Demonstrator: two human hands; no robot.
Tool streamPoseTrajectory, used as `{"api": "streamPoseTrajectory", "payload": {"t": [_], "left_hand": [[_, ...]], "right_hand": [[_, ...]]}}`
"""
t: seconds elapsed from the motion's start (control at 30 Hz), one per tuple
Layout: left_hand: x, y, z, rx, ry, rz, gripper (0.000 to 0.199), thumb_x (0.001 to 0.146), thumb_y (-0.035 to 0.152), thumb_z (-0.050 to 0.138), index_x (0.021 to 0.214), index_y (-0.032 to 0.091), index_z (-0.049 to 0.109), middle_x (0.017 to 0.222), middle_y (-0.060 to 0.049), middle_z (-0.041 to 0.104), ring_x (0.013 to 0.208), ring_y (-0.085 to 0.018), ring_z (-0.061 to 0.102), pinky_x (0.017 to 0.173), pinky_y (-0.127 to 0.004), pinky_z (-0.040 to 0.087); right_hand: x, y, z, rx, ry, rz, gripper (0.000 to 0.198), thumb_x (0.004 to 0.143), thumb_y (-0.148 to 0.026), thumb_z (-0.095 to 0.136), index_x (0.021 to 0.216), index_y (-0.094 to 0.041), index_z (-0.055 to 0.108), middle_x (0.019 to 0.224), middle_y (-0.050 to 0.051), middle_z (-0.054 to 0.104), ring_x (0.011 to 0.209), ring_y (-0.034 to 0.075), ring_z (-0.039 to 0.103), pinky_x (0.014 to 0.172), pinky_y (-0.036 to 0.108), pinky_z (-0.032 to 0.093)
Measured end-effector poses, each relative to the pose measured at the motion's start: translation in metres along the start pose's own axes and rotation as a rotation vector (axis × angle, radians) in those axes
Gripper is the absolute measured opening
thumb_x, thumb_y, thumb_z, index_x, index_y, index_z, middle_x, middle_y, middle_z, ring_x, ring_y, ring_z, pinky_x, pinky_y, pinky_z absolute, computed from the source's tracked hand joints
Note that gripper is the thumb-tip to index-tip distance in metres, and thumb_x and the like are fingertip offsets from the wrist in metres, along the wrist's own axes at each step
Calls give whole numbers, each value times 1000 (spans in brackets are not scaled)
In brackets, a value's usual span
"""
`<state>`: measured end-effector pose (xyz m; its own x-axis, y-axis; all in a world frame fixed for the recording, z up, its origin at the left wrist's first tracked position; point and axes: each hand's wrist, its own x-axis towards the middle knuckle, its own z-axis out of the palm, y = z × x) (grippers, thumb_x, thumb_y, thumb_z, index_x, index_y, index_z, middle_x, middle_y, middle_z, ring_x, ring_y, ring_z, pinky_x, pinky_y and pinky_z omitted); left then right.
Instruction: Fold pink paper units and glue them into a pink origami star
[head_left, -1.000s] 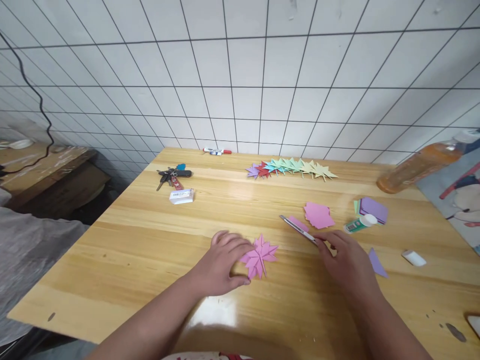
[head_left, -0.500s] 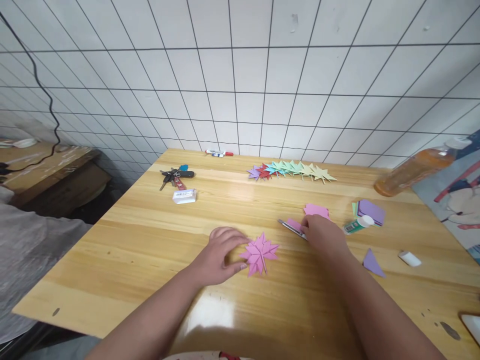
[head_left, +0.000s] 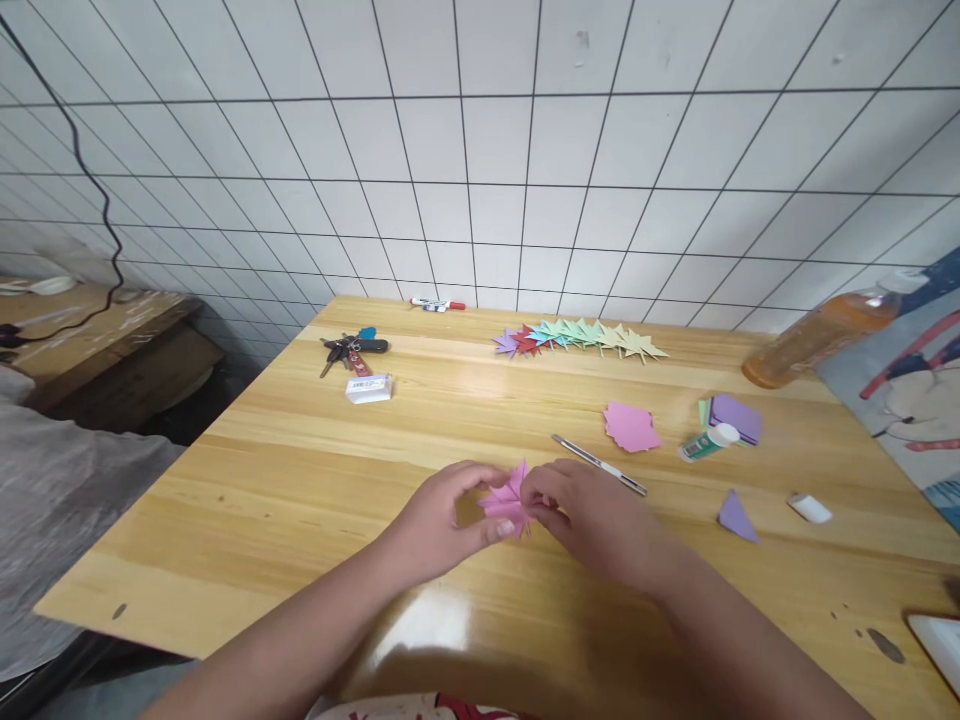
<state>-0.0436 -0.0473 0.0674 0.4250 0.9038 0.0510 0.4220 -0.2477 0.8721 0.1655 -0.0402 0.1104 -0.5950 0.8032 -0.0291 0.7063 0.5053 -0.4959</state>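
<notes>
A folded pink paper maple leaf (head_left: 507,503) lies between my hands on the wooden table. My left hand (head_left: 442,515) curves round its left side, with thumb and fingers at its edges. At the leaf's right side, my right hand (head_left: 600,520) has its fingertips pinched together, covering that part of the leaf. What sits inside that pinch is hidden. Just beyond my right hand a craft knife (head_left: 600,464) lies slantwise. A pink paper stack with jagged edges (head_left: 631,427) rests behind the knife.
A row of coloured paper leaves (head_left: 577,338) runs along the back. To the right are a glue stick (head_left: 709,442), purple paper sheets (head_left: 736,418), a purple triangle (head_left: 738,516), an eraser (head_left: 810,508) and a bottle (head_left: 829,332). Keys (head_left: 352,350), a small box (head_left: 369,388) and a marker (head_left: 437,305) lie left.
My right hand has come left from beside the craft knife to the pink leaf. The small pink piece by the knife no longer shows there. My left hand has closed in on the leaf.
</notes>
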Motion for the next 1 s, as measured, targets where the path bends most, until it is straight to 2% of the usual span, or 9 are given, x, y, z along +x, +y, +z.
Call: {"api": "streamPoseTrajectory", "payload": {"t": [0.07,0.13,0.2,0.3,0.43,0.67,0.9,1.0], "left_hand": [[1,2,4,31,25,-50,14,77,31,60,86,21,65,90,-3,67,85,-18,60,78,-28,44],[2,-2,8,46,54,-100,15,80,29,55,72,19,63,72,0,65,70,-15,58,66,-24,43],[3,-8,12,50,92,-138,19,81,29,52,69,17,61,63,2,60,61,-13,54,58,-22,40],[5,-16,18,87,125,-138,21,82,29,50,68,18,60,64,1,59,62,-13,53,59,-23,39],[9,-20,25,253,159,-65,17,81,25,50,69,20,61,86,-2,64,84,-18,55,77,-31,39],[9,-25,36,484,230,-118,16,78,29,55,65,20,60,94,-1,60,95,-20,49,82,-37,32],[12,-29,41,554,222,-122,16,78,29,56,64,20,58,95,-1,58,96,-20,48,81,-38,30],[13,-28,41,566,210,-124,17,78,30,56,64,20,57,96,-2,58,96,-21,48,82,-38,29]], "right_hand": [[2,0,5,121,43,18,14,83,-16,47,85,-22,60,77,-1,63,72,13,54,61,24,34],[5,5,13,247,90,93,18,82,-18,50,95,-24,61,79,-1,64,70,13,55,62,24,36],[8,13,22,395,125,190,21,79,-20,53,98,-24,61,76,-1,64,65,12,55,61,24,38],[12,26,38,580,143,300,10,77,-25,55,80,-19,63,68,-2,62,62,11,54,58,23,39],[17,39,57,656,169,362,12,76,-27,55,74,-18,62,66,-2,61,60,11,53,56,22,39],[16,47,71,447,227,389,19,75,-24,55,93,-25,61,65,-5,60,57,11,51,55,23,36],[18,49,74,294,179,363,21,76,-18,51,94,-26,57,66,-5,59,58,12,50,53,22,30],[17,50,74,217,175,311,18,76,-17,51,91,-25,57,67,-5,58,60,12,49,54,22,30]]}}
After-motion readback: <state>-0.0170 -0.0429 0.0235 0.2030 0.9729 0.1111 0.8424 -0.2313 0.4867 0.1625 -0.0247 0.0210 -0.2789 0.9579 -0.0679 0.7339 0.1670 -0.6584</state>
